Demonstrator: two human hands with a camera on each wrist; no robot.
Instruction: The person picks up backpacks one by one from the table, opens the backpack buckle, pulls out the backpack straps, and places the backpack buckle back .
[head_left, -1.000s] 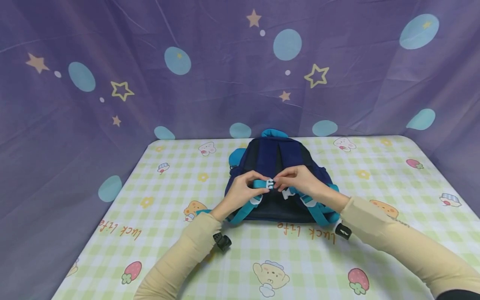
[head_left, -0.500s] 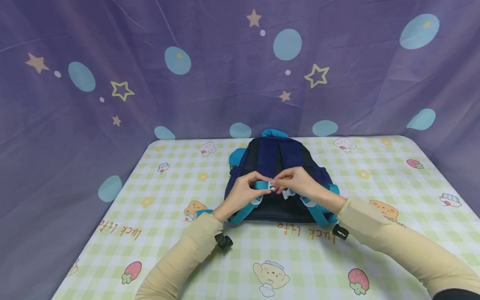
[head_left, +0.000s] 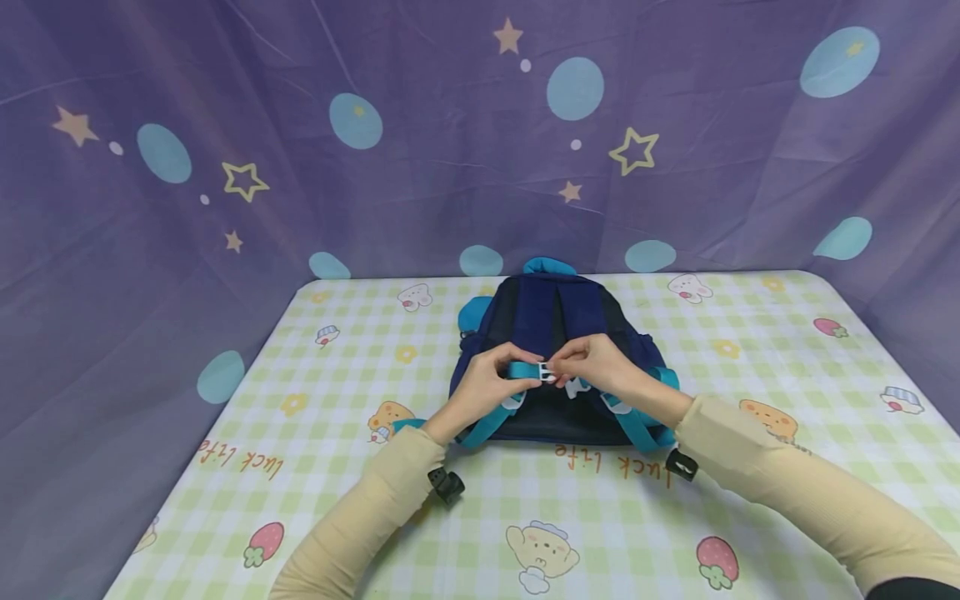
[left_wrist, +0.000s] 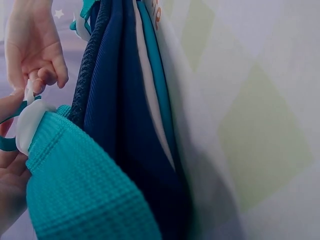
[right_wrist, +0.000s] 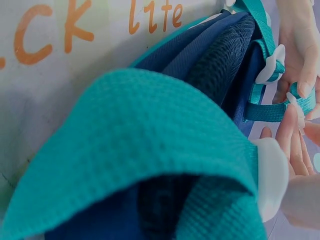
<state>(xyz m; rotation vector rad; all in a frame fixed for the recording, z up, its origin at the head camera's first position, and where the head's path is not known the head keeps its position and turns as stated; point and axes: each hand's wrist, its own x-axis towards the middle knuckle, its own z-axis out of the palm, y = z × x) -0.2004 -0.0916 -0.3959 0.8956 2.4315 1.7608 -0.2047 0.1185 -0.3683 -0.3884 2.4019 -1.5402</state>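
A dark blue backpack point(head_left: 537, 312) with teal straps lies on the table, its strap side up. Over its middle my left hand point(head_left: 483, 385) pinches a teal strap point(head_left: 522, 370) close to a white plastic buckle piece point(head_left: 545, 372). My right hand point(head_left: 600, 363) pinches the other side of that piece between thumb and fingertips. Just below the right fingers, a second white buckle piece point(head_left: 576, 387) hangs on a teal strap, apart from the first. The right wrist view shows the strap point(right_wrist: 266, 112) looped through the held piece point(right_wrist: 296, 107); fingers partly hide it.
Teal shoulder straps with white adjusters point(head_left: 617, 403) spread across the backpack's lower half. A green-checked cloth point(head_left: 405, 533) with cartoon prints covers the table. Behind the far edge hangs a purple curtain point(head_left: 465, 125). Black wrist cameras point(head_left: 447, 485) sit under both sleeves.
My right fingertips have closed in on the white buckle piece, which has turned and shifted slightly right. The left hand keeps its pinch on the strap. The backpack stays put.
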